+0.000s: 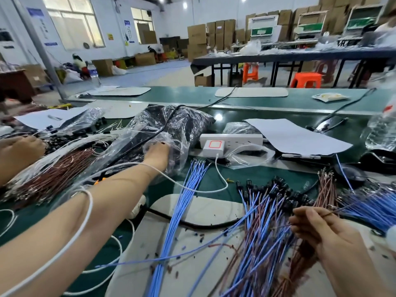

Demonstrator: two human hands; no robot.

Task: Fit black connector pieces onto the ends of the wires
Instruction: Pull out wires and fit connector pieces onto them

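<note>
Plastic bag (182,121) at centre covers the left hand (157,155); its grip cannot be told. Lower right, the right hand (317,230) pinches a brown wire (334,211). Best to pick out just one of the black connector pieces (196,125).

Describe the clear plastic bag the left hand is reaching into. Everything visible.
The clear plastic bag is thin, crinkled, glossy film, bulging with a dark mass that looks like small black pieces. It lies slumped on the green table, beyond the blue wire bundle and left of the white power strip. Its open mouth faces the person. The left hand is pushed inside, fingers hidden behind film. A black cable runs across its top.
</note>
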